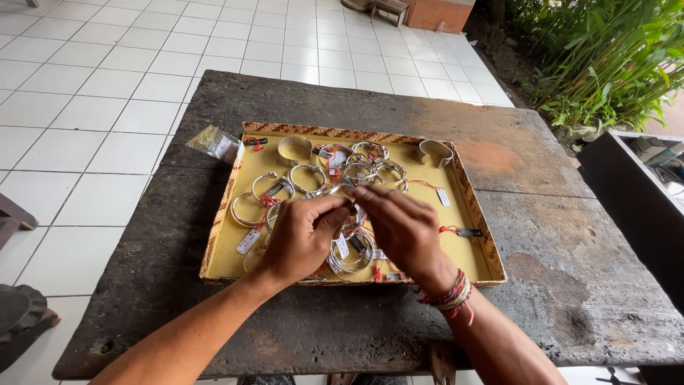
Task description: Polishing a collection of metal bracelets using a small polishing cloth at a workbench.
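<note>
Both hands' grips pinch one silver bangle [335,190] over a tray [470,199] — weathered wooden table [556,271], white-tiled floor [92,93].

A tray [470,207] sits mid-frame on the bench [556,285], bangles [356,171] lying in it. Both hands, left hand [303,239] and right hand [402,228], meet over its centre, seemingly pinching one bangle [340,191]. A small packet [214,142] lies at the tray's upper-left corner.

Tray [470,187]: mustard-yellow lining, brown-and-cream woven-pattern rim. Bangles [311,177]: silver, red strings (white tags). Table [556,235]: dark grey, rust-orange patches. Floor tiles [92,107]: white. Wrist cords [452,295]: red and cream.
</note>
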